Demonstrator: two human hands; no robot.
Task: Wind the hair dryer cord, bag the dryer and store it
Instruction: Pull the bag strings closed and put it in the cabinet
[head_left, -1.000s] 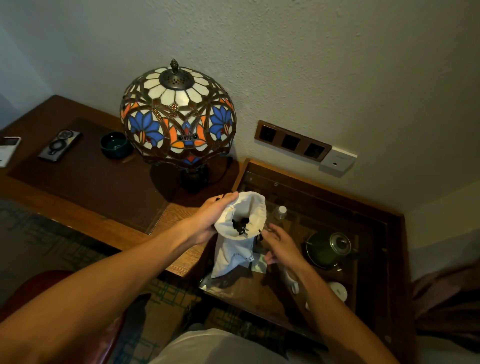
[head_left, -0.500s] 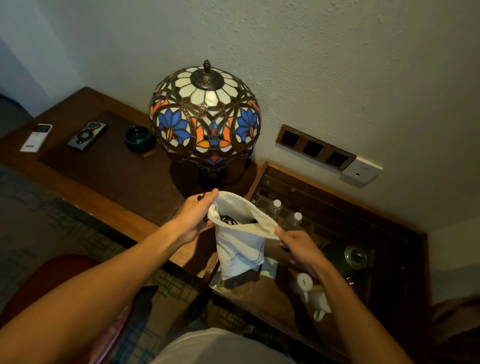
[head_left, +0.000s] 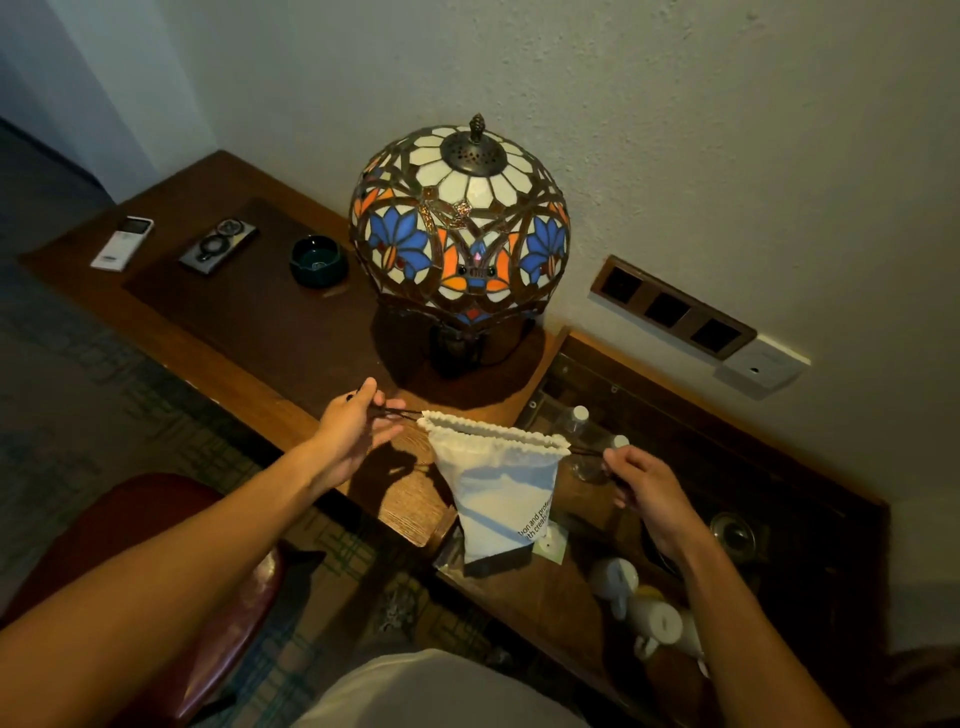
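A white cloth drawstring bag (head_left: 501, 493) with dark print hangs between my hands above the glass-topped side cabinet (head_left: 561, 608). Its gathered mouth is pulled nearly flat and closed. My left hand (head_left: 353, 426) pinches the dark drawstring at the bag's left end. At the bag's right end, my right hand (head_left: 644, 486) grips the other drawstring. The hair dryer is hidden inside the bag; no part of it shows.
A stained-glass lamp (head_left: 460, 228) stands on the wooden desk (head_left: 249, 332) just behind the bag. A dark ashtray (head_left: 318, 260), a phone (head_left: 218, 245) and a white remote (head_left: 122, 243) lie further left. Water bottles (head_left: 576, 423), white cups (head_left: 641, 605) and a kettle (head_left: 735, 535) sit under the glass. A red chair (head_left: 171, 587) is below left.
The bag's mouth was open with the dark dryer showing; both hands have moved apart to the drawstrings and the mouth has drawn closed. The view has shifted so the lamp sits more central.
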